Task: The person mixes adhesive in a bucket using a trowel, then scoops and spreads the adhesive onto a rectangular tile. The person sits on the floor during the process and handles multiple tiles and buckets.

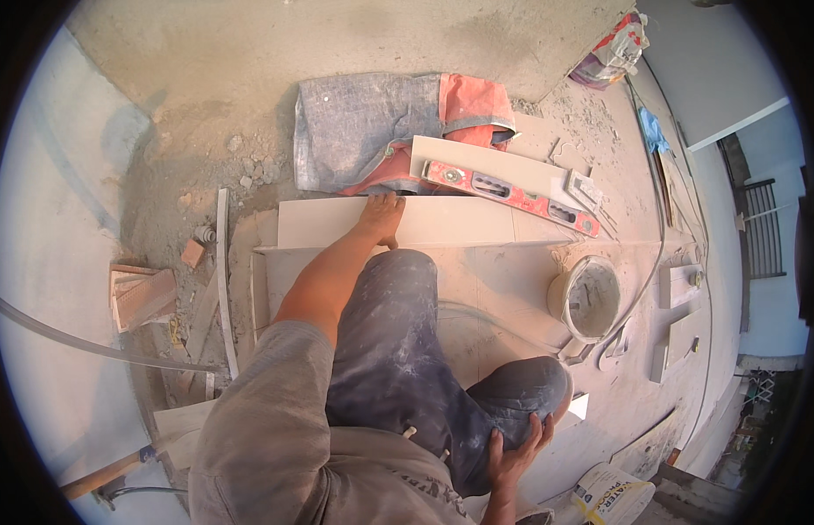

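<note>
My left hand (385, 219) spans a long cream tile strip (324, 223) in front of my knee. Its fingers reach the strip's far edge, and the thumb lies toward the near edge. Resting on my bent right knee is my right hand (516, 451), fingers apart and holding nothing. Just beyond the strip's right part, a red spirit level (512, 198) lies slanted across another cream tile piece (438, 157). A folded grey and red sheet (368, 118) is spread behind them.
On the right stands a dusty bucket (560, 302) with a cable (649, 262) passing beside it. Tile pieces (681, 286) lie farther right. At left are a long thin strip (223, 271), broken bricks (144, 297) and rubble. A white tub (613, 494) sits at the lower right.
</note>
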